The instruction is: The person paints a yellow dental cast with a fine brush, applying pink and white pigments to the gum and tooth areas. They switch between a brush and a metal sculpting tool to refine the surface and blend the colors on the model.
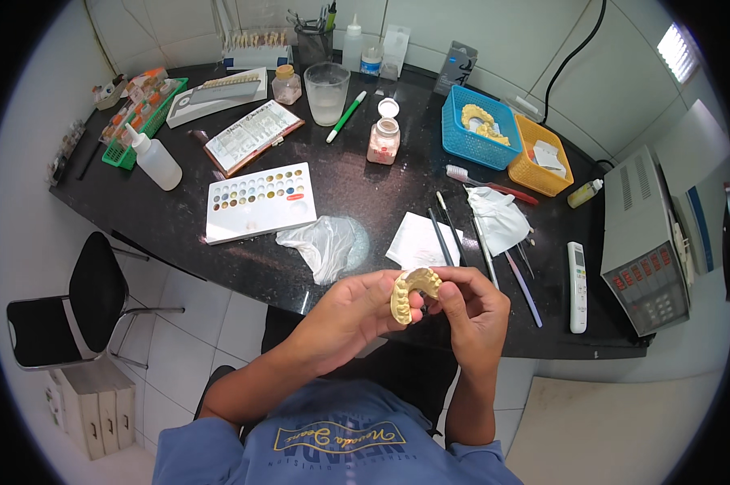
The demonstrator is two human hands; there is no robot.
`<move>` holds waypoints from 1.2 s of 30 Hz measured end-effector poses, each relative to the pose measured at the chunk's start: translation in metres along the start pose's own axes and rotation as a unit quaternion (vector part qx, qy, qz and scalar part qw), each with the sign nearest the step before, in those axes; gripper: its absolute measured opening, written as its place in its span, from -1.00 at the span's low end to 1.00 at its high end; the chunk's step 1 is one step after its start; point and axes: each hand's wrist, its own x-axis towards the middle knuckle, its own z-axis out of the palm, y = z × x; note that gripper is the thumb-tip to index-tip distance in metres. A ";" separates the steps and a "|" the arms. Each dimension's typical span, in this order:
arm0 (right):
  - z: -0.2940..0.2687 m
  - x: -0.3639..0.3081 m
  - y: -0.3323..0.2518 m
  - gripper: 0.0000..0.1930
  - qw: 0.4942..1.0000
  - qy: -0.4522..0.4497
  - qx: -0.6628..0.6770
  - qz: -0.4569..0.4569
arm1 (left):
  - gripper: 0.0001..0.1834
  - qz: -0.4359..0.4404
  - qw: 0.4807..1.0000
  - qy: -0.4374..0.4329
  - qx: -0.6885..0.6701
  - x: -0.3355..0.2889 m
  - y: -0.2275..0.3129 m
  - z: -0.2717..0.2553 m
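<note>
A yellowish dental cast (400, 302), horseshoe-shaped with a row of teeth, is held up just off the table's front edge. My left hand (350, 311) grips its left side between thumb and fingers. On the other side, my right hand (476, 314) pinches the cast's right end, its fingers partly hidden behind it. Just beyond the hands lie a folded white paper (413, 240), thin dark-handled brushes (442, 236) and a purple-handled tool (525, 291). A crumpled clear plastic bag (320, 246) rests to the left of the paper.
Around the black table (365, 194) stand a white palette (260, 204), a pink powder jar (383, 144), a glass (327, 95) and a squeeze bottle (156, 162). A blue basket (462, 145) holds more casts. At right are a remote (577, 287) and a grey machine (648, 242).
</note>
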 end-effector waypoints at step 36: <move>0.003 -0.007 0.026 -0.77 0.998 0.031 -0.025 -0.050 | -0.57 0.339 0.725 0.090 0.593 0.015 -0.013 -0.004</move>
